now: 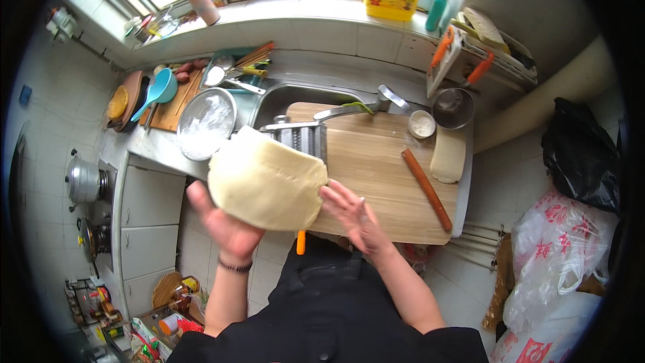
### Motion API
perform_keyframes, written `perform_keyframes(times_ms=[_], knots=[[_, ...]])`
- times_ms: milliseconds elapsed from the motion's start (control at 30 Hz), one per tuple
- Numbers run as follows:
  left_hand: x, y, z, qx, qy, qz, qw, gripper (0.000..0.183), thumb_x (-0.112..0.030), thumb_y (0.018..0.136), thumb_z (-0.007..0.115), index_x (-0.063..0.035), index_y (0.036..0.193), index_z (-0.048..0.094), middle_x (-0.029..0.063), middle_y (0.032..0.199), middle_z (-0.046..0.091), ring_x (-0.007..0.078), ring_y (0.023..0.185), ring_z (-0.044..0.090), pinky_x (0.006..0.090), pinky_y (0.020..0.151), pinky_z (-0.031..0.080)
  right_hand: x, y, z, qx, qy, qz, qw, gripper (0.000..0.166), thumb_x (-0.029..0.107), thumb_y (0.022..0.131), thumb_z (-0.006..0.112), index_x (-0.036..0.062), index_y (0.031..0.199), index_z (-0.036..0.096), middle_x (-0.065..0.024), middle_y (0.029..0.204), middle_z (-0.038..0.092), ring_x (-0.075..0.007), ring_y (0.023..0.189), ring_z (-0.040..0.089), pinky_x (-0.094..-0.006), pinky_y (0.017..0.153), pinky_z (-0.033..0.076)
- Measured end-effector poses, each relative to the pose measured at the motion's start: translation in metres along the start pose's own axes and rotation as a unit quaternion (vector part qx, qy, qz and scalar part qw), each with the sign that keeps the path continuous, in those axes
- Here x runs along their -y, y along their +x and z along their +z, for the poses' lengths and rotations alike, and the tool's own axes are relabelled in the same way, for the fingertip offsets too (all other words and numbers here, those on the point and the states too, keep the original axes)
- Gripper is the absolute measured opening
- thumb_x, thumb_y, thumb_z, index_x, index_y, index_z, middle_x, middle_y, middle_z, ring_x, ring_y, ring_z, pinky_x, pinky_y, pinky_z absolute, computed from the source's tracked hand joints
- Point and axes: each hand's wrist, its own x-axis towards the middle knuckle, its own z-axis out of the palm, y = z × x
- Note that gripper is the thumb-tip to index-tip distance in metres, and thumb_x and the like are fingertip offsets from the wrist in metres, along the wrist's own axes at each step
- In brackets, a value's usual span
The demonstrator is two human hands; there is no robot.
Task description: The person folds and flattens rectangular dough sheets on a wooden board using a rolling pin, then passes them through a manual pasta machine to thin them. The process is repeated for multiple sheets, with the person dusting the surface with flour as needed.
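Observation:
A wide, flat sheet of dough [267, 181] is held up in front of a metal pasta machine [302, 138] and hides much of it. My left hand [227, 222] is under the sheet's lower left edge, palm up, slightly blurred. The fingertips of my right hand [355, 214] touch the sheet's right edge. An orange handle [301, 243] shows below the dough. On the wooden board [373, 181] to the right lie a wooden rolling pin [427, 189] and a second, folded-looking strip of dough [448, 155]. A small bowl of white powder [422, 124] stands near the board's back right.
A bowl dusted with white powder [206, 123] stands left of the machine. Behind are the sink [307, 92] and its faucet [352, 108]. A metal bowl [453, 107] stands at the back right, a blue ladle [160, 88] at the left. Plastic bags [559, 247] are at the right.

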Motion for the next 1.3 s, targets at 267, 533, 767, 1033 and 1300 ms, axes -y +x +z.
perform_keyframes(times_ms=[267,533,767,1033,1300], knots=[[-0.024,0.012,-0.057,-0.098,-0.01,0.021,0.995,0.086,-0.073,0.084,0.051,-0.0146,0.146,0.041,0.0082,0.15,0.042,0.0292,0.138,0.038,0.0514,0.116,0.024,-0.04,0.065,0.045,-0.057,0.005,0.057,0.997,0.032,0.021,0.103,0.048,0.0022,0.128,0.054,-0.0051,0.116,0.064,-0.0136,0.103,0.063,-0.0343,0.09,0.054],[-0.109,0.011,-0.104,-0.184,0.272,-0.089,0.94,0.041,-0.013,0.096,0.059,0.0007,0.134,0.048,0.013,0.133,0.055,0.025,0.122,0.055,0.0401,0.105,0.045,-0.085,0.098,0.044,-0.162,-0.172,-0.036,0.971,0.035,0.012,0.101,0.052,-0.0079,0.13,0.054,-0.008,0.114,0.065,-0.0097,0.097,0.061,-0.0234,0.086,0.05],[-0.128,0.023,-0.094,-0.165,0.413,-0.075,0.893,0.035,-0.014,0.099,0.057,0.0031,0.129,0.054,0.0081,0.12,0.064,0.0149,0.108,0.062,0.0295,0.092,0.051,-0.095,0.137,0.048,-0.189,-0.24,-0.047,0.951,0.026,0.01,0.099,0.054,-0.0066,0.118,0.062,-0.0068,0.102,0.069,-0.0075,0.089,0.063,-0.0233,0.08,0.051],[-0.152,0.027,-0.088,-0.118,0.325,-0.141,0.928,0.037,-0.011,0.097,0.057,0.0038,0.13,0.052,0.0101,0.122,0.062,0.0167,0.11,0.062,0.032,0.098,0.048,-0.091,0.132,0.069,-0.187,-0.093,-0.072,0.975,0.026,0.019,0.098,0.06,-0.0061,0.099,0.067,-0.0035,0.09,0.069,-0.0061,0.079,0.061,-0.0222,0.073,0.051],[-0.158,0.043,-0.102,-0.136,0.446,-0.27,0.842,0.035,-0.022,0.098,0.059,0.0061,0.119,0.06,0.0092,0.11,0.068,0.0132,0.095,0.066,0.029,0.085,0.054,-0.09,0.123,0.075,-0.208,-0.348,-0.147,0.902,0.027,0.02,0.099,0.058,-0.0046,0.095,0.068,0.0011,0.078,0.065,-0.0031,0.07,0.054,-0.0198,0.064,0.045]])
